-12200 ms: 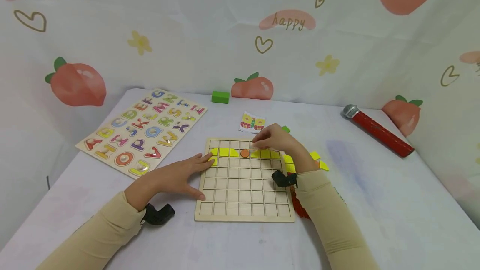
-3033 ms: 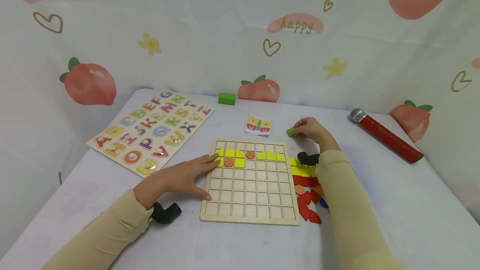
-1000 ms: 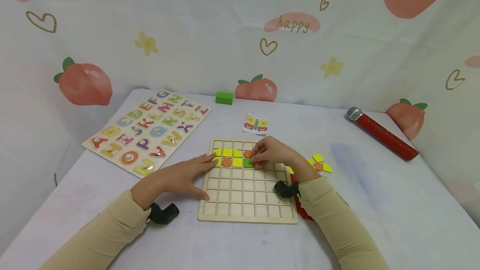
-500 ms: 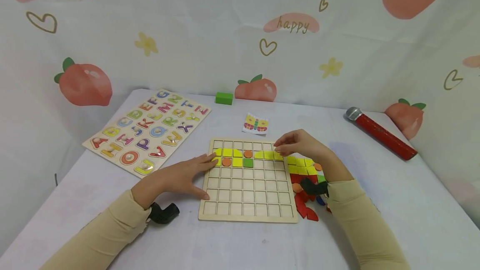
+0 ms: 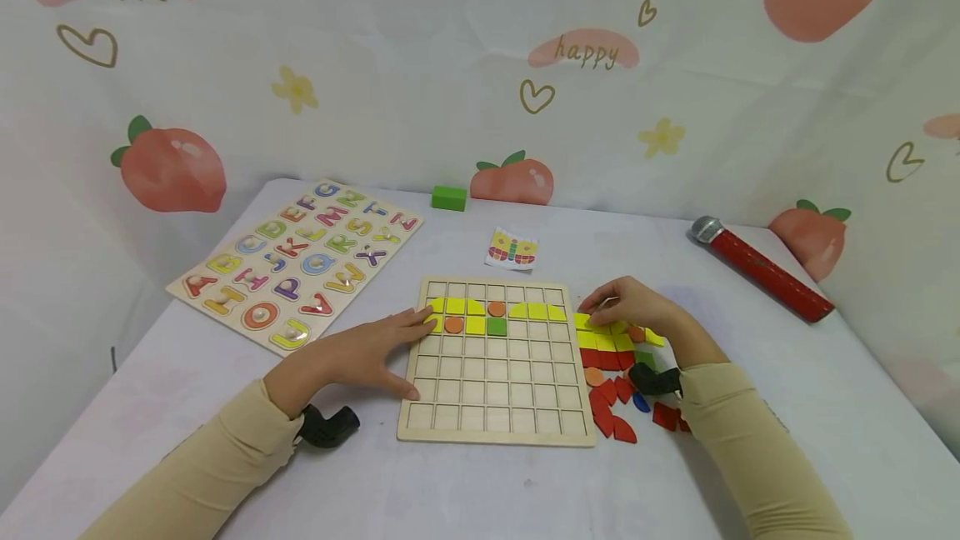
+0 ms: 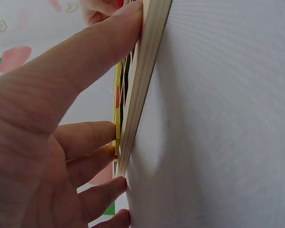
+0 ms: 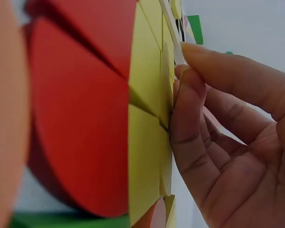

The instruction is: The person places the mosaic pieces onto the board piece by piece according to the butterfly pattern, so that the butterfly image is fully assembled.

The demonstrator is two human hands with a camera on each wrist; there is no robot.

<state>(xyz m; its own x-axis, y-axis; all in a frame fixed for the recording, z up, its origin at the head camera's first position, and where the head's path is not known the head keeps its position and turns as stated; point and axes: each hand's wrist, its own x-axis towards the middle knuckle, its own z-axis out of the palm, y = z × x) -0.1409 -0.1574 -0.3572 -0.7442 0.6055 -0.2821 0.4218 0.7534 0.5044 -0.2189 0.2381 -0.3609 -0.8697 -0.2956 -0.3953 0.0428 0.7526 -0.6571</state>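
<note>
A wooden grid board lies in front of me, with yellow tiles, two orange discs and a green square tile in its upper cells. My left hand rests along the board's left edge, fingers spread and thumb against the side. Right of the board, my right hand is at the loose yellow tiles. In the right wrist view its thumb and index fingertips are close together beside the yellow tiles; no tile shows between them.
Red pieces, an orange disc and a blue piece lie right of the board. Behind it is a small butterfly pattern card. A letter puzzle board, a green block and a red microphone stand farther out.
My right hand took the green tile from behind the board, set it in the second filled row, and has since moved right to the yellow tiles. My left hand stays at the board's edge.
</note>
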